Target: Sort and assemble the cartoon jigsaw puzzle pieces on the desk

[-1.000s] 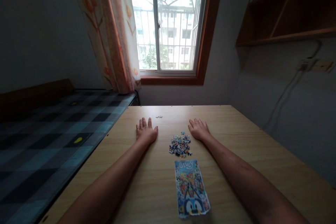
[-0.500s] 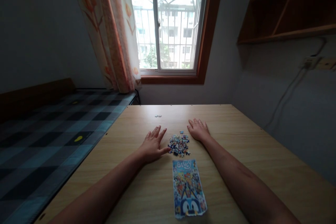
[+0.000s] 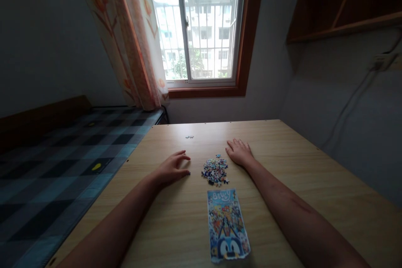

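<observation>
A small heap of colourful puzzle pieces (image 3: 215,170) lies on the wooden table (image 3: 298,167). My left hand (image 3: 172,167) rests on the table just left of the heap, its fingers curved and apart, holding nothing that I can see. My right hand (image 3: 239,151) lies flat and open on the table, just right of and slightly beyond the heap. A printed picture sheet (image 3: 228,226) with a blue cartoon dog lies nearer to me, between my forearms. One tiny stray piece (image 3: 189,137) sits farther out.
A bed with a dark checked cover (image 3: 63,163) stands along the table's left edge. Behind the table is a window (image 3: 204,25) with a patterned curtain (image 3: 132,42). A wooden shelf (image 3: 342,4) hangs on the right wall above a socket and cable.
My left hand has drawn back from the far left and come in beside the heap of pieces, its fingers curling. My right hand has stayed flat in place.
</observation>
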Tool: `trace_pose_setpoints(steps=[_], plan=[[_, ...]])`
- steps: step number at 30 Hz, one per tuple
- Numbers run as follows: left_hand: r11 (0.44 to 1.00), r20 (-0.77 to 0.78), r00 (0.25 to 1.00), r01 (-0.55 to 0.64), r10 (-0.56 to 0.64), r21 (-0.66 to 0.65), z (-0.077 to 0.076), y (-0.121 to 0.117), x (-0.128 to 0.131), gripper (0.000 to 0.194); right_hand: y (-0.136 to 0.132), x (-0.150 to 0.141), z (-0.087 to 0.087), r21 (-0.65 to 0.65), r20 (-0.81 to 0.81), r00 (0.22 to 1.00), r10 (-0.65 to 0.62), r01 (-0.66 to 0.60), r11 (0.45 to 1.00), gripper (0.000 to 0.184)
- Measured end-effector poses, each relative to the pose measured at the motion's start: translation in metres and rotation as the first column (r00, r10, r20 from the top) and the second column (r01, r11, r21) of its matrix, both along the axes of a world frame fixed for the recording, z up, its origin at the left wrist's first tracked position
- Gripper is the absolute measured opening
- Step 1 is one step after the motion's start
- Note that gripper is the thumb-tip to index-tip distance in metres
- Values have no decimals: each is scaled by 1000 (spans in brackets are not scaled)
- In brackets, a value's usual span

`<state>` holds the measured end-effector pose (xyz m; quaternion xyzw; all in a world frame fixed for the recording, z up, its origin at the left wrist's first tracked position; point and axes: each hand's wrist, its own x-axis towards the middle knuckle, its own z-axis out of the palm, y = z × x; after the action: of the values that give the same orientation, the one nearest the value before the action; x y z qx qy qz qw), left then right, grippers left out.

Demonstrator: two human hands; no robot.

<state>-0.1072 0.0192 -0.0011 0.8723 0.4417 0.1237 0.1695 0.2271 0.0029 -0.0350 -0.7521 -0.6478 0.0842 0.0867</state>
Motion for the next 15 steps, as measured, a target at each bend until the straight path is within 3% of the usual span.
trace_pose_setpoints(steps=[3, 9, 11, 15], plan=[[985, 67, 992, -116, 108, 129, 1, 7, -5, 29, -1, 0, 0, -2, 0, 1000, 5, -5, 1000, 59], [886, -16, 945, -299, 326, 355, 6, 0, 2, 27, 1, 2, -3, 22, -5, 1000, 7, -7, 1000, 59], [874, -71, 930, -309, 360, 375, 10, -6, 6, 28, 2, 2, -4, 22, 0, 1000, 9, -9, 1000, 59], [904, -174, 919, -290, 355, 314, 15, -15, 13, 29, 1, 3, -4, 27, -10, 1000, 10, -10, 1000, 58]])
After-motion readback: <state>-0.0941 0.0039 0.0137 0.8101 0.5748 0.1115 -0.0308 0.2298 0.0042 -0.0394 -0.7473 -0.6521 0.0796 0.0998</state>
